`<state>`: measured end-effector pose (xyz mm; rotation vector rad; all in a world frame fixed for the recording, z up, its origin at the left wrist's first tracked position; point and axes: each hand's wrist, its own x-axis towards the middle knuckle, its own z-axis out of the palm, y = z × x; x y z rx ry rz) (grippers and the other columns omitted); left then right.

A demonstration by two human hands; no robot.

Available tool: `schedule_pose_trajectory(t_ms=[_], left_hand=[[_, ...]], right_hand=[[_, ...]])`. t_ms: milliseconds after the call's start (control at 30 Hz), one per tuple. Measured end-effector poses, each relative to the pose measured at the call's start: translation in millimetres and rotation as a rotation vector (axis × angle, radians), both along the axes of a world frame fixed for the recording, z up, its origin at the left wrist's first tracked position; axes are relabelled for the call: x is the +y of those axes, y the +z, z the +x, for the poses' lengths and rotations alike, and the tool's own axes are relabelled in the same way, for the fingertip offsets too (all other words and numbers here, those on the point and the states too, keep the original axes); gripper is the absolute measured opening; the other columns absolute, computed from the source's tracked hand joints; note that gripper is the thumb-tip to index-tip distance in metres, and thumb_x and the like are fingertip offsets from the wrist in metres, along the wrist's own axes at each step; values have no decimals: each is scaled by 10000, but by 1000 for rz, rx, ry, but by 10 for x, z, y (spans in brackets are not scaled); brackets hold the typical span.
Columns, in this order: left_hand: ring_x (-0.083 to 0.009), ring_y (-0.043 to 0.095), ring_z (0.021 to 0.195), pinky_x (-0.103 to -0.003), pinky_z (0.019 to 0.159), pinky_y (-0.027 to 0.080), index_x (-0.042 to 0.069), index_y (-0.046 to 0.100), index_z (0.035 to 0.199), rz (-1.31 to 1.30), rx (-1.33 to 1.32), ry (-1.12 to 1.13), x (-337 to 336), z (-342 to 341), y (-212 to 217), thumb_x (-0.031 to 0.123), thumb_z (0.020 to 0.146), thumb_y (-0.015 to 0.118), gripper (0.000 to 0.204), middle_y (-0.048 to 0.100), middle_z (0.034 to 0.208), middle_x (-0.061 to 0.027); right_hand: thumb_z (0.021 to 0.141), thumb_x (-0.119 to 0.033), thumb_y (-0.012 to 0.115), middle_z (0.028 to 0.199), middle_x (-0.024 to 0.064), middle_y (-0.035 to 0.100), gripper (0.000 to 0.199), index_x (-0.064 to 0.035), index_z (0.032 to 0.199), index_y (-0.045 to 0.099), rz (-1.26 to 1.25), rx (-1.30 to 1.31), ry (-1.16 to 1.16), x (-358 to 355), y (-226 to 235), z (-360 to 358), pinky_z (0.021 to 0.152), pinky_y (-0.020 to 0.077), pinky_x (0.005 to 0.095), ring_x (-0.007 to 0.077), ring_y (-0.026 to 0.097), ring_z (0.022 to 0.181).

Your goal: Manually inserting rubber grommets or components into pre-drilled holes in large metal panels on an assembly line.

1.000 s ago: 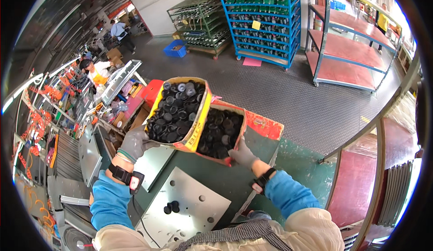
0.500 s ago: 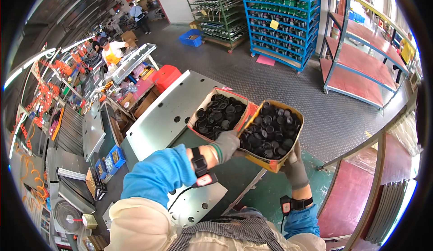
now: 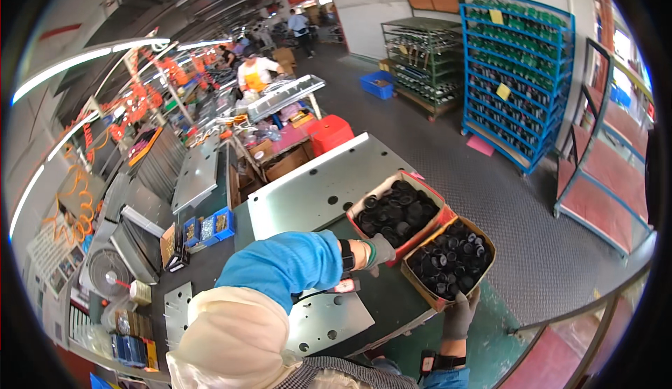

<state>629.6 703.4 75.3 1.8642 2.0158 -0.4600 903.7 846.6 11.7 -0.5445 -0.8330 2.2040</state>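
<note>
Two open cardboard boxes full of round black plastic caps are side by side at the right end of the workbench. My left hand (image 3: 382, 250), in a grey glove, grips the near rim of the red box (image 3: 435, 222). Also gloved, my right hand (image 3: 460, 317) holds the near rim of the yellow box (image 3: 432, 301), thumb over the edge and fingers beneath. Black caps (image 3: 395, 210) fill the red box, and more black caps (image 3: 451, 259) fill the yellow one. The yellow box sits partly past the bench edge.
A large perforated metal plate (image 3: 308, 189) lies behind the boxes; a smaller plate (image 3: 329, 319) is near me. Blue bins (image 3: 208, 228) of small parts and a fan (image 3: 110, 266) stand left. A red container (image 3: 330, 134), blue rack (image 3: 518, 81) and trolley (image 3: 605, 172) lie beyond. A co-worker (image 3: 255, 74) stands farther back.
The view has swung left, so the scene shifts right. My left hand has gone from between the boxes to the red box's near rim. The yellow box is lower and nearer the bench edge.
</note>
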Motion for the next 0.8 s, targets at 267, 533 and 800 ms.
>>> schedule_pose_trajectory(t_ms=[267, 533, 800], left_hand=[[-304, 718, 782, -427, 661, 555, 155, 750, 889, -24, 271, -73, 331, -48, -405, 167, 717, 718, 176, 733, 823, -67], [-313, 699, 853, -433, 734, 541, 168, 760, 932, -126, 306, -147, 509, -344, -229, 280, 663, 792, 293, 722, 835, -99], [-347, 645, 894, -416, 797, 503, 31, 560, 1235, 433, -341, 630, -596, 365, 1386, 268, 892, 608, 420, 656, 973, -192]], right_hand=[[848, -9, 582, 1402, 118, 467, 709, -39, 1494, 292, 122, -47, 36, 23, -107, -105, 1028, 435, 373, 246, 496, 1270], [876, -34, 604, 1385, 104, 490, 689, -28, 1496, 305, 298, -166, 167, 138, -276, -235, 1029, 418, 335, 225, 513, 1228], [899, -64, 631, 1295, 125, 564, 486, 24, 1357, 495, 1066, -620, 77, 408, -15, -22, 987, 452, 346, 222, 555, 1169]])
